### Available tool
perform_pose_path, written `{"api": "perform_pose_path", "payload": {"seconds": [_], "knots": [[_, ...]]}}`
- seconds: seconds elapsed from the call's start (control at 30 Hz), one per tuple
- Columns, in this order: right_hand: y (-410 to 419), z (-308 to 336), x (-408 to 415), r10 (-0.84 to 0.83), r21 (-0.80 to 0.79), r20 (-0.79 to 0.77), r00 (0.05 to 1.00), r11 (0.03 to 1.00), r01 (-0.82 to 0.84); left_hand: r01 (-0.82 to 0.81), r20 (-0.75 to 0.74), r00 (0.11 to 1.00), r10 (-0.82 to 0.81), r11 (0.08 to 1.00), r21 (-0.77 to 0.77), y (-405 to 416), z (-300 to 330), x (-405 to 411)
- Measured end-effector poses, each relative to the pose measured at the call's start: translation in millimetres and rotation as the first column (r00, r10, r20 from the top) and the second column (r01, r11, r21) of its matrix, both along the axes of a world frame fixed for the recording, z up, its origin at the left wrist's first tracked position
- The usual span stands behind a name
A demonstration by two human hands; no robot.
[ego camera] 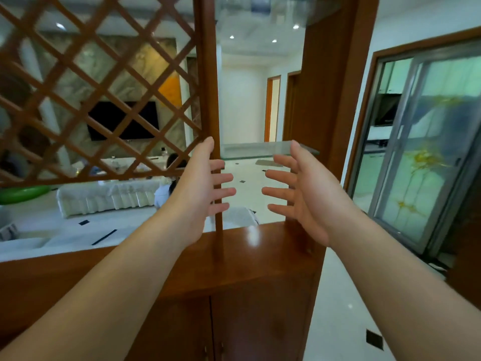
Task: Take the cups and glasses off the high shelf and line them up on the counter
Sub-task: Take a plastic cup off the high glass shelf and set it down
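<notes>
the left hand [200, 194] and the right hand [302, 194] are raised palm to palm, fingers spread and straight, apart from each other and holding nothing. just beyond the right hand's fingertips, at about one o'clock, a thin clear glass shelf pane [250, 148] spans the opening of the glossy brown wooden cabinet. a second glass pane [273, 9] sits high at twelve o'clock; blurred shapes seem to rest on it, possibly the cups and glasses, though the view is too smeared to tell. below the hands, at six o'clock, lies the polished brown wooden counter top [250, 251], with no cups on it. at ten o'clock stands a brown wooden lattice screen [99, 82]. the risk is a blind overhead reach: fingers could knock a glass off the pane's edge onto the counter.
</notes>
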State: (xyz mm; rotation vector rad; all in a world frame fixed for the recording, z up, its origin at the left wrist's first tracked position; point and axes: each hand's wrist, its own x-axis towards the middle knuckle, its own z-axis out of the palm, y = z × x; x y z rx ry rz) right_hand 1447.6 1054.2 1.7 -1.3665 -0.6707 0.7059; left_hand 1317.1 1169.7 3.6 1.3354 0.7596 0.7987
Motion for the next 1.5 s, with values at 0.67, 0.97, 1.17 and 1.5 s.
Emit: {"api": "perform_pose_path", "payload": {"seconds": [0.67,0.97,1.17,1.5], "knots": [[82.9,192.7,110.4,-0.043,0.3,0.201,0.979,0.954,-0.019,0.064,0.201,0.971,-0.128,0.953,0.296,73.9,203.4,112.1],[90.3,261.8,158.5,0.022,0.334,0.296,0.955,0.934,-0.125,-0.007,0.23,0.97,-0.076,0.94,0.341,86.9,271.9,145.5],[98.4,289.6,188.8,0.051,0.32,0.359,0.932,0.931,-0.174,-0.074,0.236,0.972,-0.011,0.935,0.346,94.5,294.8,164.0],[119.5,326.6,228.8,0.051,0.275,0.438,0.898,0.943,-0.188,-0.12,0.16,0.985,0.06,0.91,0.397,96.8,332.1,201.5]]}}
